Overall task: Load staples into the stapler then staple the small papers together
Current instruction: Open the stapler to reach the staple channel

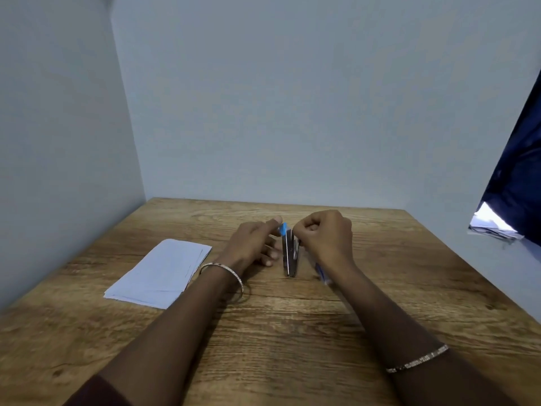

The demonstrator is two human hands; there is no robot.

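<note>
The left hand (pixel 251 241) is pinching the raised blue top of the stapler (pixel 289 254), which is lying open on the wooden table (pixel 292 332). Just right of the stapler, the right hand (pixel 325 232) is curling its fingers at the magazine; whether they are pinching staples is unclear. Small papers (pixel 158 273) are lying left of the stapler.

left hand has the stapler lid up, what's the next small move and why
Probably lower the right hand to seat staples in the stapler, though whether it holds any is too small to tell: the left hand pinches the blue lid up, the rail is exposed, and the papers lie aside.
</note>
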